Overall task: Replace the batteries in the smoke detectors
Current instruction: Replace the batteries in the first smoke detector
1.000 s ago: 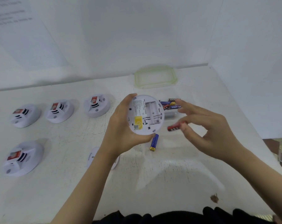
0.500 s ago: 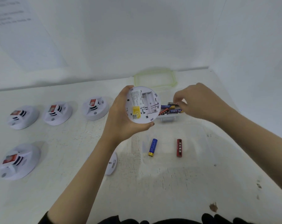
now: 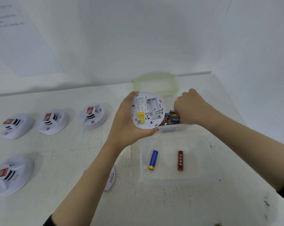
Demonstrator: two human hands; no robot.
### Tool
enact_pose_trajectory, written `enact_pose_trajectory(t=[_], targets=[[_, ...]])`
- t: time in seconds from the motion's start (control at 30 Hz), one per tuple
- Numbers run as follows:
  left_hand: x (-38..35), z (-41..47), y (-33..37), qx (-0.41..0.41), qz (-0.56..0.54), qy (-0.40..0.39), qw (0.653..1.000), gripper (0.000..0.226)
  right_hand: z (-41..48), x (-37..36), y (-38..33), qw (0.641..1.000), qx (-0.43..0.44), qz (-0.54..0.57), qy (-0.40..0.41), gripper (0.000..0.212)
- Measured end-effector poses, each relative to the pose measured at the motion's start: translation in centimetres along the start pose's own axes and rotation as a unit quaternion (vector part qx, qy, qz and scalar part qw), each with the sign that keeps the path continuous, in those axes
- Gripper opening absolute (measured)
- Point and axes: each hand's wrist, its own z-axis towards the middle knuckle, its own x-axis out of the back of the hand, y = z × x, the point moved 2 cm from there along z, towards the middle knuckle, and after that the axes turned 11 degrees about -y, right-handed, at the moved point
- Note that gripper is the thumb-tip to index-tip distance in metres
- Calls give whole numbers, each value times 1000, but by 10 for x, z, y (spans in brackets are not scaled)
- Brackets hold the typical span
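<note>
My left hand (image 3: 125,124) grips a round white smoke detector (image 3: 147,111) by its rim, with its back turned to me and the battery slots empty. To its right, my right hand (image 3: 191,106) reaches into a small clear box (image 3: 170,128) of batteries (image 3: 172,119). Its fingers curl down and pinch at one; the fingertips are partly hidden. A blue battery (image 3: 153,160) and a red battery (image 3: 180,160) lie loose inside a clear shallow tray (image 3: 203,144) below the hands.
Several white smoke detectors stand at the left, among them ones at the back (image 3: 93,115) and at the front left (image 3: 9,175). A white mounting plate (image 3: 111,178) lies under my left forearm. A green-rimmed lid (image 3: 154,84) rests by the back wall.
One second ago my right hand held the red battery; it has set it down in the tray and moved up into the battery box. My left hand keeps the detector raised.
</note>
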Motion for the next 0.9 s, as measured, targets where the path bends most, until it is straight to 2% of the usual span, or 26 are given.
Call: enact_pose_trajectory(t=[0.13,0.2,0.27,0.37,0.43,0.53,0.6,0.67,0.83,0.9], targets=[[0,3,-3,-4,1,5,1000,91,-4,-2,11,988,22,154,-5,4],[0,3,-5,-6,-1,3,1000,92,-8,-4,17,960,45,277,-15,10],[-1,3,-7,-3,-3,7,1000,95,-12,-6,20,909,75,409,0,9],[-3,4,-8,-23,36,28,999,101,-20,-7,23,833,97,539,75,7],[-3,4,-6,-24,51,35,998,101,-28,-4,24,777,99,608,132,10],[-2,6,-4,-20,50,28,998,98,-36,3,21,674,109,704,197,17],[-3,6,-4,-14,30,20,999,96,-38,11,16,635,118,728,229,19],[-5,5,-3,-4,-4,11,1000,96,-39,17,10,654,116,698,268,19],[-9,4,4,-11,-24,-5,1000,89,-36,23,-2,799,110,497,321,12],[-9,4,5,-16,-24,-3,1000,90,-35,24,-4,826,114,441,332,13]])
